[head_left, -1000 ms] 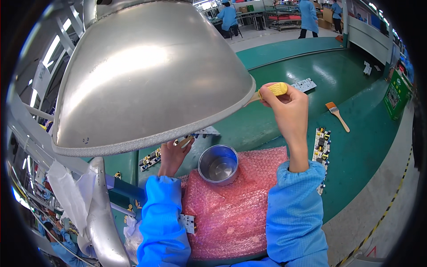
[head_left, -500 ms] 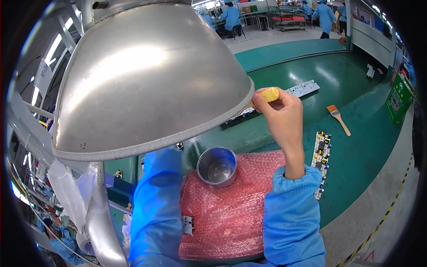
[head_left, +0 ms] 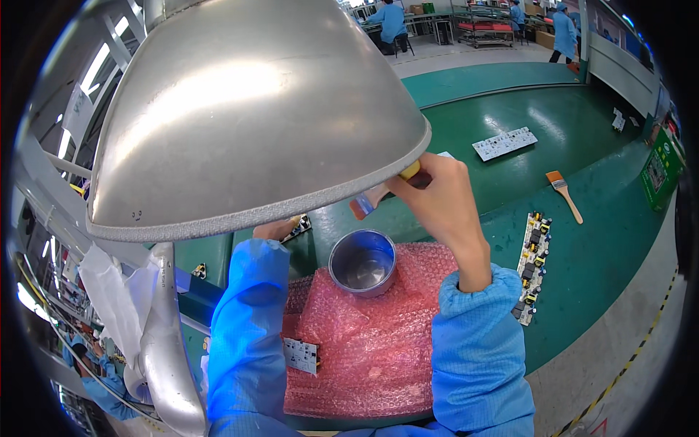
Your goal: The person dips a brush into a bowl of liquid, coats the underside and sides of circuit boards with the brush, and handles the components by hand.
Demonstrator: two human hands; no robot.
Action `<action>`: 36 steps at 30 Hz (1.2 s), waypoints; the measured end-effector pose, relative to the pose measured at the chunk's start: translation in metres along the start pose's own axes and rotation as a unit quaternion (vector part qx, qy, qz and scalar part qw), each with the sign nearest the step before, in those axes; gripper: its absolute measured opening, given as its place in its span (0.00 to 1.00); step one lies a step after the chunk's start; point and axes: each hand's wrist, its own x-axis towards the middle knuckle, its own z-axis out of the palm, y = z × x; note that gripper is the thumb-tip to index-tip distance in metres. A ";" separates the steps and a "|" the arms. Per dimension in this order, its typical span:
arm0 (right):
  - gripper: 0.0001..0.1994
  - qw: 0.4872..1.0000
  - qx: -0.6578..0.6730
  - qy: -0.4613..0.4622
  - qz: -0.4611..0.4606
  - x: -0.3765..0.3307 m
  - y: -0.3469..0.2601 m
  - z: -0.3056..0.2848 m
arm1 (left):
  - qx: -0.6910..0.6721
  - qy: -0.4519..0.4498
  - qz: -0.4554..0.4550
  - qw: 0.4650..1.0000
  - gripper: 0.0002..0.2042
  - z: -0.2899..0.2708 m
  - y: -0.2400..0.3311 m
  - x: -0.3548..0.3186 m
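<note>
My right hand [head_left: 440, 197] is closed around a flat paintbrush [head_left: 376, 194] whose handle has a yellow wrap. Its reddish-brown bristles angle down and left, above and beside a metal cup [head_left: 362, 264]. Part of the handle passes behind the metal hood's rim. Under that rim shows my left hand [head_left: 274, 230], with a small circuit board [head_left: 297, 228] against it, apparently in its grip; the hood covers most of the fingers. The cup, holding a little clear liquid or a shiny bottom, stands on pink bubble wrap [head_left: 364, 349]. Another small white board [head_left: 301, 355] lies beside my left sleeve.
The large metal hood [head_left: 247, 131] overhangs the left half, with a silver pipe [head_left: 171, 342] below. On the green table [head_left: 582, 262] are a long populated board [head_left: 533, 266], a second brush [head_left: 565, 197] and a white board [head_left: 504, 144]. A green box [head_left: 662, 167] stands right. Other people work far off.
My right hand has lowered the brush leftward, and its bristles now show below the hood. The view has shifted slightly, exposing my left hand and more of the circuit board beside it.
</note>
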 end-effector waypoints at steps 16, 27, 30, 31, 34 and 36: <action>0.11 0.981 -0.054 -0.179 0.048 -0.012 0.019 0.029 | 0.075 0.016 -0.072 0.994 0.36 0.016 -0.024 0.031; 0.09 0.930 -0.273 -0.196 0.150 -0.031 0.047 0.064 | -0.281 0.105 0.174 0.938 0.15 -0.009 -0.062 -0.016; 0.09 0.925 -0.286 -0.203 0.149 -0.032 0.052 0.061 | -0.522 0.062 0.164 0.835 0.21 -0.013 -0.040 -0.057; 0.07 0.927 -0.284 -0.193 0.153 -0.033 0.051 0.061 | -0.526 0.059 0.164 0.832 0.21 -0.011 -0.040 -0.058; 0.05 0.930 -0.279 -0.183 0.154 -0.033 0.051 0.063 | -0.565 0.062 0.177 0.804 0.22 -0.006 -0.049 -0.055; 0.05 0.934 -0.269 -0.184 0.148 -0.033 0.050 0.064 | -0.543 0.098 0.208 0.808 0.22 -0.006 -0.063 -0.052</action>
